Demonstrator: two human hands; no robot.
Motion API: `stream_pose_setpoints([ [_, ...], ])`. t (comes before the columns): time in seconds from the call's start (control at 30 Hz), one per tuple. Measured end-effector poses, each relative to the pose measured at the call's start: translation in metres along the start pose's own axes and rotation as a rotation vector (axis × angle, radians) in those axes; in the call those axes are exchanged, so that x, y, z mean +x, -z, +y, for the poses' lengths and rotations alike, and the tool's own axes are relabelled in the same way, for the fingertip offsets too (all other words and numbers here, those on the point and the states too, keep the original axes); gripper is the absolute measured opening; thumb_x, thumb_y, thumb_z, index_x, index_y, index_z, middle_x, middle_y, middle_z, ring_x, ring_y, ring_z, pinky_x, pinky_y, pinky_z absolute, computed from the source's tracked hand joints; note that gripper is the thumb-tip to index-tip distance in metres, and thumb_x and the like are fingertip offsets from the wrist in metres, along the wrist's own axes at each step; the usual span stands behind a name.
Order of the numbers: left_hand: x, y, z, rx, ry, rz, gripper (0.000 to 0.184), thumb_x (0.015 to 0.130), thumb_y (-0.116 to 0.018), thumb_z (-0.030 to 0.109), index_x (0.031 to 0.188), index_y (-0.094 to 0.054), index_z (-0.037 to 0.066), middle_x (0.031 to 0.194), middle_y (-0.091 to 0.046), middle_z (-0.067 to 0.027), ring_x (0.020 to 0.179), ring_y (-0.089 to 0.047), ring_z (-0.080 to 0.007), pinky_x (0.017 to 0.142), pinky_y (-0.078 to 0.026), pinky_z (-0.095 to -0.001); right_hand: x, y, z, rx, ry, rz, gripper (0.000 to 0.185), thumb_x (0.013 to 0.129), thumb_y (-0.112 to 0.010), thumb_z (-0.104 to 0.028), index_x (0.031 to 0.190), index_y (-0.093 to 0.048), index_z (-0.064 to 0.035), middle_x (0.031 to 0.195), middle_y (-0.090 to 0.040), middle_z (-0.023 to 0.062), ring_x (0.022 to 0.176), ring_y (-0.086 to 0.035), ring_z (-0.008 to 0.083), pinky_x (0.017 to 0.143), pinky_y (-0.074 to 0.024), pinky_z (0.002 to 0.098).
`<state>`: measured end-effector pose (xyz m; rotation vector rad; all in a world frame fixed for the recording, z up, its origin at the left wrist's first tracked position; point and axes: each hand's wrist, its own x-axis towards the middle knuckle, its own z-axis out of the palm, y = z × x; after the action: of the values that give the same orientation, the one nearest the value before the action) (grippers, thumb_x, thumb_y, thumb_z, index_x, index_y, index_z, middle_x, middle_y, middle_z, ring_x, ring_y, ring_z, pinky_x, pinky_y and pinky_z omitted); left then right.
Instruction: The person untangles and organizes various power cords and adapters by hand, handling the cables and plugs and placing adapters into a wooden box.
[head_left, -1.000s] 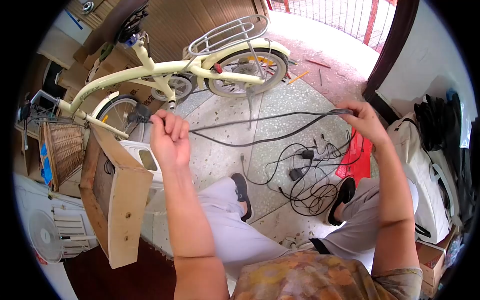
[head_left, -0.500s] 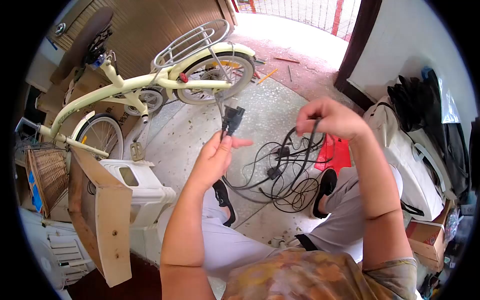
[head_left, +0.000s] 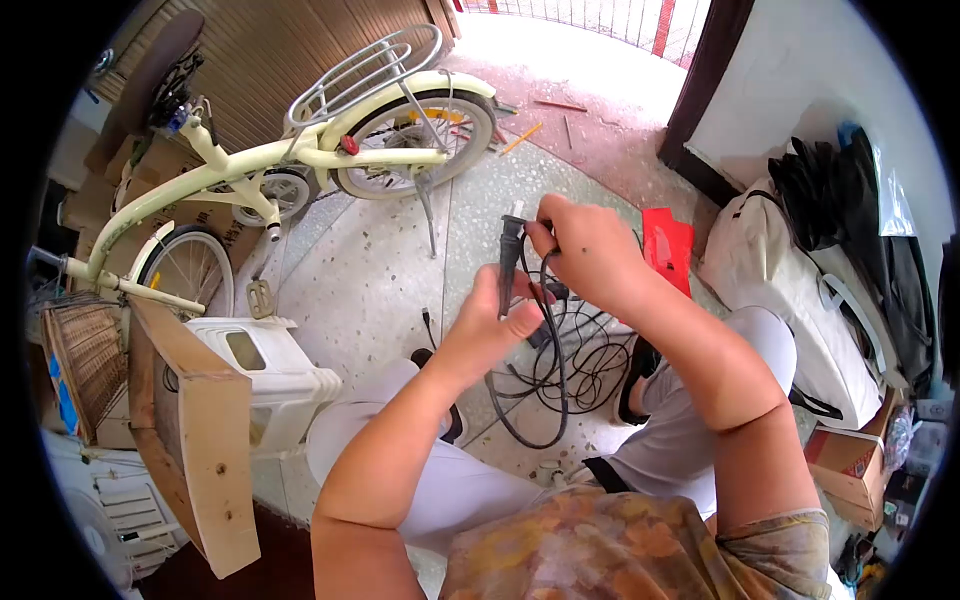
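Observation:
Black plugs (head_left: 510, 250) stand upright between the thumb and fingers of my left hand (head_left: 490, 325), in front of my body. My right hand (head_left: 590, 250) is closed on the black cable (head_left: 562, 385) right beside the plug tops. The cable hangs from my hands in a loop. Beneath and behind it, a tangle of thin black cables (head_left: 595, 375) lies on the floor between my shoes, partly hidden by my hands and the loop.
A pale yellow bicycle (head_left: 330, 157) leans at the upper left. Nearer are a white plastic stool (head_left: 300, 385) and a wooden box (head_left: 225, 470). A red packet (head_left: 668, 245) lies past my right hand. On the right stand a white bag (head_left: 765, 270) and a cardboard box (head_left: 845, 465).
My hands have come together, the right moving left to the plugs. The stretched cable now hangs in a folded loop. The view has shifted to the right.

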<state>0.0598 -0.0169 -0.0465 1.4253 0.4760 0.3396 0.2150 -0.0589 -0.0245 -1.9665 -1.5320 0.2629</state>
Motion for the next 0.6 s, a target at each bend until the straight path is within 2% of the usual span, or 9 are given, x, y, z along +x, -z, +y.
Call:
stream_pose_setpoints([
  [0.03,0.001,-0.003,-0.007,0.038,-0.017,0.032,0.080,0.064,-0.053,0.065,0.108,-0.032,0.001,0.101,-0.049,-0.0132,0.047,-0.033,-0.0011,0.042,-0.028,-0.0143,-0.001,-0.003,0.001,-0.134,0.022,0.038,0.017,0.076,-0.053,-0.018,0.076,-0.049,-0.0014,0.057,-0.054,0.0156,0.055,-0.055,0.0334,0.049,-0.0405,0.0414],
  [0.1,0.000,-0.007,-0.006,0.007,0.008,0.029,0.082,0.060,-0.071,0.047,0.109,-0.028,-0.003,0.100,-0.043,-0.0118,0.084,-0.050,-0.0158,0.069,-0.044,-0.0283,-0.001,-0.005,0.001,-0.224,0.034,-0.023,0.016,0.074,-0.054,-0.016,0.077,-0.048,-0.0017,0.057,-0.054,0.0152,0.054,-0.055,0.0329,0.049,-0.0410,0.0419],
  [0.27,-0.004,-0.024,-0.007,0.316,0.013,0.160,0.067,0.066,-0.070,0.024,0.110,-0.027,-0.003,0.094,-0.046,-0.0102,0.078,-0.051,-0.0133,0.065,-0.043,-0.0233,-0.002,-0.007,-0.002,-0.283,0.061,-0.077,0.014,0.071,-0.054,-0.013,0.075,-0.047,-0.0013,0.061,-0.056,0.0151,0.059,-0.056,0.0327,0.053,-0.0430,0.0412],
  [0.33,-0.001,-0.023,-0.010,-0.036,0.125,0.264,0.054,0.068,-0.066,0.010,0.109,-0.031,0.004,0.094,-0.047,-0.0064,0.064,-0.045,-0.0051,0.055,-0.037,-0.0181,0.004,-0.005,0.002,-0.217,0.031,-0.091,0.014,0.071,-0.055,-0.013,0.074,-0.048,-0.0006,0.061,-0.056,0.0151,0.060,-0.057,0.0312,0.054,-0.0432,0.0394],
  [0.4,-0.001,-0.022,-0.005,-0.055,0.139,0.304,0.052,0.070,-0.063,0.006,0.111,-0.031,0.005,0.089,-0.049,-0.0041,0.065,-0.046,-0.0051,0.057,-0.038,-0.0184,0.011,-0.001,0.012,-0.152,0.005,-0.105,0.014,0.072,-0.055,-0.012,0.072,-0.050,0.0001,0.062,-0.056,0.0150,0.061,-0.057,0.0297,0.055,-0.0433,0.0377],
  [0.47,-0.001,-0.018,-0.001,-0.085,0.174,0.307,0.042,0.071,-0.062,0.006,0.106,-0.038,0.005,0.080,-0.049,-0.0007,0.065,-0.046,-0.0050,0.055,-0.037,-0.0179,0.019,0.004,0.027,0.181,0.023,-0.200,0.012,0.072,-0.057,-0.011,0.073,-0.052,0.0010,0.062,-0.056,0.0123,0.061,-0.057,0.0225,0.057,-0.0428,0.0350],
  [0.5,-0.001,-0.015,0.001,-0.090,0.174,0.312,0.042,0.071,-0.062,0.006,0.106,-0.038,0.005,0.080,-0.049,-0.0007,0.065,-0.046,-0.0050,0.055,-0.037,-0.0179,0.023,0.008,0.031,0.302,-0.010,-0.266,0.010,0.070,-0.059,-0.006,0.076,-0.054,-0.0001,0.059,-0.055,0.0058,0.051,-0.049,0.0119,0.046,-0.0380,0.0284],
  [0.53,-0.001,-0.013,0.003,-0.054,0.199,0.225,0.034,0.073,-0.061,0.007,0.100,-0.042,0.005,0.076,-0.049,0.0008,0.061,-0.045,-0.0041,0.052,-0.035,-0.0169,0.026,0.012,0.034,0.300,-0.007,-0.274,0.010,0.070,-0.059,-0.006,0.076,-0.054,-0.0001,0.059,-0.055,0.0058,0.051,-0.049,0.0119,0.046,-0.0380,0.0284],
  [0.6,-0.001,-0.010,-0.001,-0.024,0.224,0.140,0.025,0.074,-0.060,0.007,0.095,-0.045,0.006,0.072,-0.049,0.0023,0.058,-0.043,-0.0031,0.048,-0.033,-0.0159,0.030,0.024,0.036,0.741,-0.383,-0.448,0.007,0.070,-0.058,-0.002,0.075,-0.054,-0.0033,0.061,-0.054,0.0008,0.044,-0.039,0.0040,0.036,-0.0258,0.0211],
])
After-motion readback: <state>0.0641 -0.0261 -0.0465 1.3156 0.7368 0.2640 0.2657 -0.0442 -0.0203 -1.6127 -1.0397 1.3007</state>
